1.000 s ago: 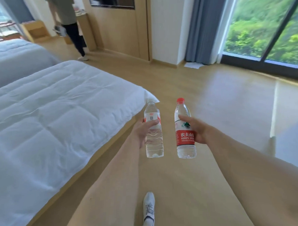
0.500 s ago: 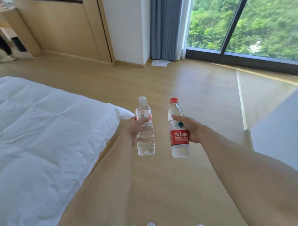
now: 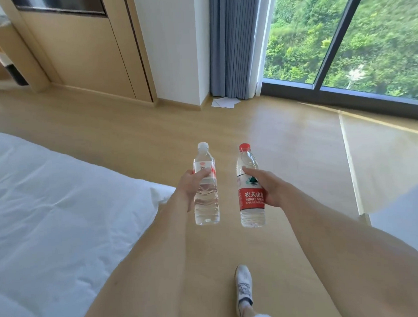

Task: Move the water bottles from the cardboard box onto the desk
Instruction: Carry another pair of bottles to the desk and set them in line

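Altogether two upright water bottles (image 3: 206,194) (image 3: 251,197), one per hand (image 3: 189,187) (image 3: 268,189).

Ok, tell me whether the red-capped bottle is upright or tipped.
Upright. The red-capped bottle hangs in the right hand, cap on top, base pointing down above the floor.

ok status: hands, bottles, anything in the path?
Left hand grips white-capped bottle, right hand grips red-capped bottle. Both upright, carried over the floor. No desk or box in view. Bed at left, path ahead open.
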